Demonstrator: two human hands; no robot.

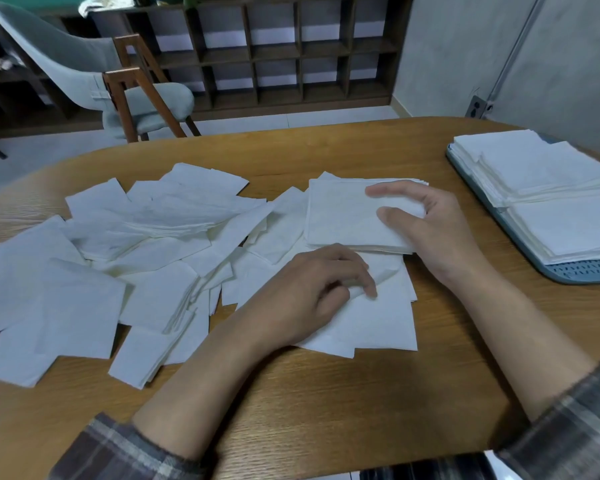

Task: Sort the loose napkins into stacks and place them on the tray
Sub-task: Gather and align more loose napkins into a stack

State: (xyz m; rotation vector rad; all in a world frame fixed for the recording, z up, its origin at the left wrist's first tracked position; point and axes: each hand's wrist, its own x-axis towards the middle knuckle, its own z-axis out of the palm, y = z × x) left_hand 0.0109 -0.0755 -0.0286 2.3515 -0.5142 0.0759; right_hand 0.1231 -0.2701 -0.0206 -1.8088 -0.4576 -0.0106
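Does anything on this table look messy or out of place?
Loose napkins lie scattered and overlapping at all angles on the left of the table; the napkin under the left hand is creased.

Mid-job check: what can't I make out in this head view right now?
1. Head view, blue-grey plastic tray: the frame's right edge cuts it off, so its total stacks are unknown.
2. Neat stack of white napkins: the right hand covers its right edge; sheet count too fine.
3. Loose white napkin: curled fingers of the left hand hide how many sheets they pinch.
4. Scattered white napkins: the left edge cuts some off.
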